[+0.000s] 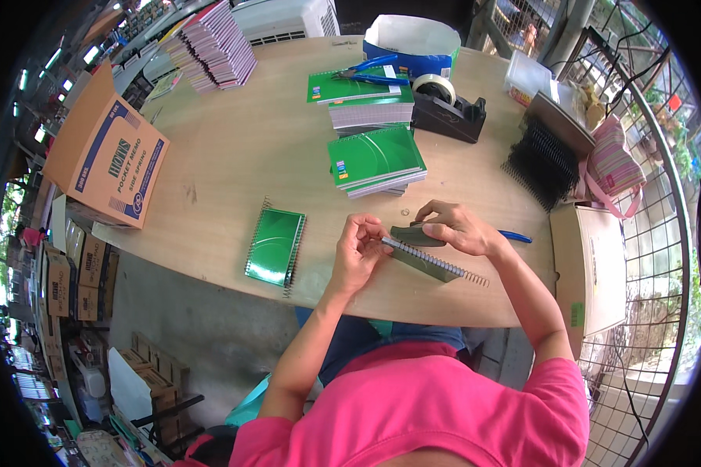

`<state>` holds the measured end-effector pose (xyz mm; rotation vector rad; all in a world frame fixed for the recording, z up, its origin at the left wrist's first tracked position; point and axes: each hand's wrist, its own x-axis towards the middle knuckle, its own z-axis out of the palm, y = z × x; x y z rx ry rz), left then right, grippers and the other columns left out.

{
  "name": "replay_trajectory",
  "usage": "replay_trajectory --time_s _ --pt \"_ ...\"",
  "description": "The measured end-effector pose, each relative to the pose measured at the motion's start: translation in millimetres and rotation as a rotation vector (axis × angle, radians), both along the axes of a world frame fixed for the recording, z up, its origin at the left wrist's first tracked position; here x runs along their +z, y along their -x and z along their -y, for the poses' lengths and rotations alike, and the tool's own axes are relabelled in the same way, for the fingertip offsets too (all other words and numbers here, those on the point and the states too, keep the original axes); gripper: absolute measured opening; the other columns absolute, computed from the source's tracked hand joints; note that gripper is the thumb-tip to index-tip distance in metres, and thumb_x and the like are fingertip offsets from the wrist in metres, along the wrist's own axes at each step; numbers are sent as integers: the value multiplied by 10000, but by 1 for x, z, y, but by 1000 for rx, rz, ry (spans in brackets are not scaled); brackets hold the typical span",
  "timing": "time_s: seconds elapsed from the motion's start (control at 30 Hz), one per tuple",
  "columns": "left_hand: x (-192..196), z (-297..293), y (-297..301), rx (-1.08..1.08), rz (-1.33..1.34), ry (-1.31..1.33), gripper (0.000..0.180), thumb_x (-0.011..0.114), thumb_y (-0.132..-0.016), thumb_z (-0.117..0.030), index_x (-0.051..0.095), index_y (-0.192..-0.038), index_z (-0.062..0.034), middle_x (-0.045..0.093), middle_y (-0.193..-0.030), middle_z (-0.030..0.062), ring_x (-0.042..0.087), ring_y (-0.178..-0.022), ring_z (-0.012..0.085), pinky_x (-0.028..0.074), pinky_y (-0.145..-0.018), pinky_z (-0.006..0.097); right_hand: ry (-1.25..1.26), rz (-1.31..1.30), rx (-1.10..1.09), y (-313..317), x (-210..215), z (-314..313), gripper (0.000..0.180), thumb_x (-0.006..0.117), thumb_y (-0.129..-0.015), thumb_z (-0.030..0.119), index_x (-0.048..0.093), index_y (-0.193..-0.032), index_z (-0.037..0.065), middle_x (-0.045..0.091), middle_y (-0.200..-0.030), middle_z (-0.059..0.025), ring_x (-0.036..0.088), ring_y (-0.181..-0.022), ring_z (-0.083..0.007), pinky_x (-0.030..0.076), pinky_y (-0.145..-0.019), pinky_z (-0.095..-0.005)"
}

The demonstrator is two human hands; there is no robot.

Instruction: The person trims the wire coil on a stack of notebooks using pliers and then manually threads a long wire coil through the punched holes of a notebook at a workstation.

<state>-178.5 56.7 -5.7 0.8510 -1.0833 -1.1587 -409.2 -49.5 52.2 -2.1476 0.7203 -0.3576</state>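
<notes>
Near the table's front edge I hold a small spiral notebook (430, 265) up on its side, its wire coil running along the top and sticking out past the right end. My left hand (357, 253) pinches the coil's left end between thumb and fingertips. The fingers of my right hand (461, 229) are closed on the dark upper part of the notebook, thumb in front. To the left lies a green notebook (276, 244) with loose coils at both long sides. A blue-handled tool (516, 237) lies partly hidden behind my right wrist.
Beyond my hands are stacked green notebooks (378, 156), blue pliers (370, 70) and a black tape dispenser (449, 115). Black wire coils (541, 159) stand at the right beside an open carton (592, 268). A cardboard box (113, 159) sits at the left edge, and a tall notebook stack (216, 47) behind it.
</notes>
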Motion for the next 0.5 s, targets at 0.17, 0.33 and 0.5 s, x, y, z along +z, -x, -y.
replay_trajectory --time_s 0.17,0.33,0.5 --pt "-1 -1 -2 6 13 7 453 676 -864 108 457 -1221 -64 610 -966 49 615 -906 101 536 -816 249 -516 288 -2 4 11 -15 459 518 -973 367 686 -1176 -10 680 -1119 -174 653 -999 -282 503 -886 -387" --pt "-4 -1 -3 -7 -2 -2 494 739 -851 57 456 -1234 -75 629 -977 59 630 -905 122 550 -801 267 -285 124 -45 2 21 -14 455 520 -977 361 713 -1097 -34 674 -1145 -193 653 -994 -314 506 -891 -406" --pt "0 2 -1 -19 0 -8 501 734 -851 63 455 -1245 -69 634 -966 65 635 -894 132 550 -800 271 -222 108 -34 4 2 -4 498 529 -961 399 651 -1227 -5 692 -1082 -146 653 -987 -225 508 -836 -357"
